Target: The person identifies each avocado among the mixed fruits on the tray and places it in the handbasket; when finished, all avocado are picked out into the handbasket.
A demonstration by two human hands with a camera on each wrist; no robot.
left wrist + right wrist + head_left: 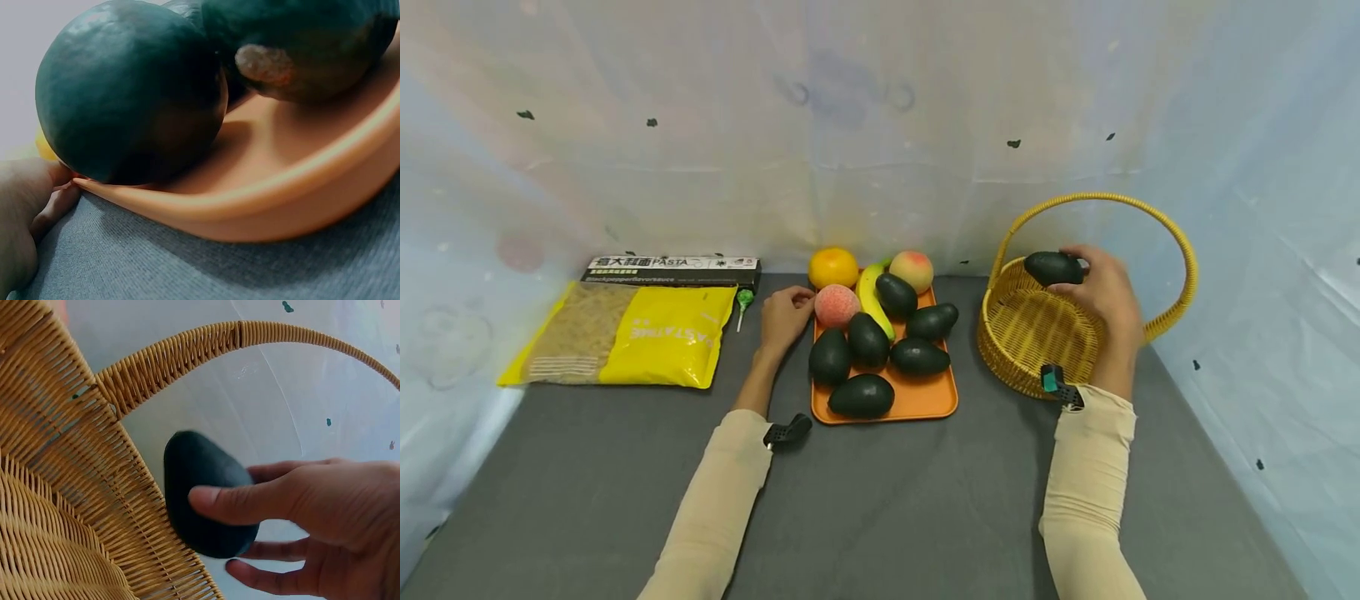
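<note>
My right hand (1108,292) grips a dark green avocado (1051,268), thumb on one side and fingers on the other. It holds the avocado over the wicker basket (1009,360), under the raised handle; the right wrist view shows the avocado (209,487) overlapping the basket rim. With thumb and fingers, my left hand (786,318) pinches the left rim of the orange tray (928,404). Several more avocados (861,397) lie on the tray, with a banana (868,292), a pinkish-red peach (837,306), a paler peach (912,271) and an orange (832,268) towards the back.
On the left of the grey table (880,508) lies a yellow pasta bag (673,337). Behind it is a black and white pasta box (677,271), and a green lollipop (744,298) sits beside the bag. A pale curtain (880,125) hangs behind the table.
</note>
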